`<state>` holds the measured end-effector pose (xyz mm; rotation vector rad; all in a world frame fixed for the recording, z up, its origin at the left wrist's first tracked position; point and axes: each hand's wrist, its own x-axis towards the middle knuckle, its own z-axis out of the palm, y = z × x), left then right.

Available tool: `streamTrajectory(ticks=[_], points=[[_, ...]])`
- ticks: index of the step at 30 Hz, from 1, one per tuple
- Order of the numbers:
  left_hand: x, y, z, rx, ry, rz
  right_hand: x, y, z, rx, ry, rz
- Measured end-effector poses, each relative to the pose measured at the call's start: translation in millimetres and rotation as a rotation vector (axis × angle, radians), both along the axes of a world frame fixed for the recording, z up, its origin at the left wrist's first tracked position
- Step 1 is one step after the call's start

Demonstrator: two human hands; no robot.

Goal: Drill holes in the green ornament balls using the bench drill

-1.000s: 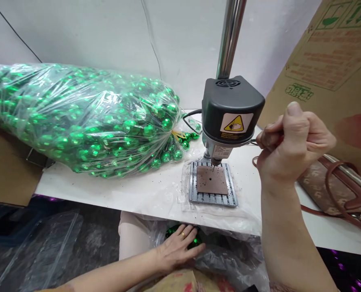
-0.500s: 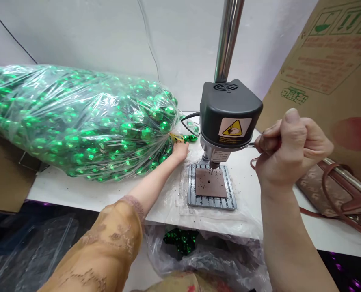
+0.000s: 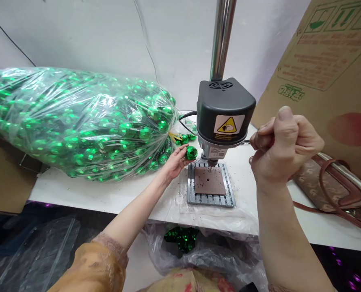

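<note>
Between the fingertips of my left hand [image 3: 176, 162] is a shiny green faceted ball [image 3: 191, 153], beside the mouth of a large clear bag of such balls [image 3: 107, 129]. My right hand [image 3: 285, 146] is closed in a fist around the feed lever [image 3: 246, 141] on the right side of a small black drill press [image 3: 225, 109]; most of the grip is hidden. Under the bit [image 3: 211, 168] a brown square board [image 3: 210, 181] with a dark hole lies on the grooved metal base plate [image 3: 232, 200], scattered with dark crumbs. The bit is above the board.
More green balls [image 3: 184, 139] lie at the bag's mouth, behind my left hand. A brown handbag [image 3: 320, 190] and a big cardboard box [image 3: 326, 81] stand at right. Below the table's front edge hangs an open plastic bag [image 3: 229, 247] holding green balls.
My left hand has drawn back from the bag's mouth toward me with a green ball in its fingers. My right hand stays on the lever. The view has shifted slightly.
</note>
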<state>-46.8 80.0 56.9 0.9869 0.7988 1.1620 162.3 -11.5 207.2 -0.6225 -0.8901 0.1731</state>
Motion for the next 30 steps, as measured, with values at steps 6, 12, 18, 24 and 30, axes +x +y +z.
streamTrajectory(ticks=[6,12,18,24,30], points=[[15,-31,-19.0,0.003,0.120,0.012,0,0,0.0,-0.002,-0.018,-0.001],[27,-39,-37.1,0.137,0.186,-0.041,1,0,-1.4,-0.043,-0.057,-0.041],[27,-40,-45.1,0.222,0.253,-0.112,2,0,-3.2,-0.040,-0.087,-0.046],[28,-42,-47.7,0.244,0.304,-0.119,3,0,-3.8,-0.052,-0.090,-0.047],[30,-52,-43.4,0.354,0.450,-0.106,2,0,-2.9,-0.029,-0.055,-0.019]])
